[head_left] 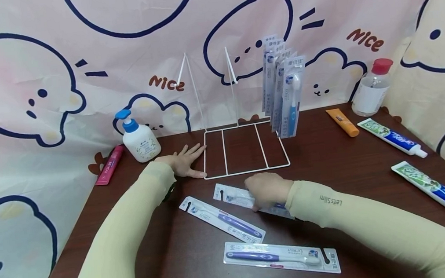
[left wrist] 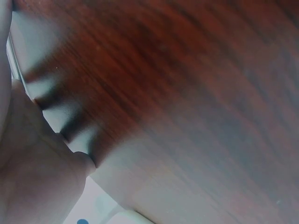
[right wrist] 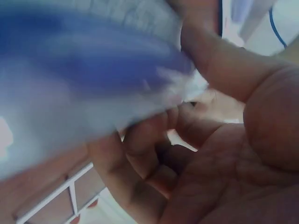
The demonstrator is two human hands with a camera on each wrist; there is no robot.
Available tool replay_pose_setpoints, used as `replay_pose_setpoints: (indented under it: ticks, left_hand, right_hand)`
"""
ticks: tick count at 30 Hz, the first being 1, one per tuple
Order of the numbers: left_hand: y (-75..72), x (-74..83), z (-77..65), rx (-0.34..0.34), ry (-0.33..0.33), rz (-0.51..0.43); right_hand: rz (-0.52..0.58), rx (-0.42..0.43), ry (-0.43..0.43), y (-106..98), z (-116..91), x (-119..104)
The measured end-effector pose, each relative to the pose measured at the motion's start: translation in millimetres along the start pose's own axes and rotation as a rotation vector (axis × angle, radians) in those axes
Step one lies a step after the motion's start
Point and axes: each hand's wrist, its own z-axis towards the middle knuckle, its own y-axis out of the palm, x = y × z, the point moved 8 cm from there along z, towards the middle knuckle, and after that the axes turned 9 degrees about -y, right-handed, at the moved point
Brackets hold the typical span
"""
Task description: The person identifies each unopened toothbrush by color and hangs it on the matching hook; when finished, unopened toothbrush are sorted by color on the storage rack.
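Note:
My left hand (head_left: 184, 161) lies with fingers spread at the left edge of the white wire rack (head_left: 225, 154). In the left wrist view the fingertips of my left hand (left wrist: 42, 158) rest on the dark wooden table. My right hand (head_left: 268, 189) grips a packaged toothbrush (head_left: 227, 196) in front of the rack; its blue-purple handle fills much of the right wrist view, pinched between thumb and fingers. Beside it lies another packaged toothbrush (head_left: 221, 220) with a purple handle, and a third toothbrush pack (head_left: 280, 257) lies nearer the front. Several packaged toothbrushes (head_left: 291, 100) hang at the rack's right side.
Back left stand a white pump bottle (head_left: 142, 142) and a pink tube (head_left: 109, 165). On the right are an orange tube (head_left: 342, 122), two toothpaste tubes (head_left: 391, 136) and a clear bottle with a red cap (head_left: 371, 93). A printed cloth (head_left: 121, 77) hangs behind the table.

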Motion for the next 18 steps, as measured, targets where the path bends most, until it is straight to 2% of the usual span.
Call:
replay_pose_setpoints:
  ticks: [3, 11, 14, 18]
  left_hand:
    - [-0.2, 0.3, -1.3, -0.001, 0.005, 0.004]
    - [-2.9, 2.0, -3.1, 0.014, 0.013, 0.018]
    - [-1.1, 0.1, -1.5, 0.007, 0.004, 0.008]
    - [1.3, -2.6, 0.1, -0.001, -0.010, 0.005]
  right_hand:
    - [0.065, 0.058, 0.004, -13.6, -1.0, 7.5]
    - [0.422, 0.498, -0.106, -92.1, -22.7, 20.8]
    - [0.543, 0.625, -0.113, -113.3, -31.3, 27.1]
    - [0.596, 0.735, -0.115, -130.2, -37.6, 33.4]
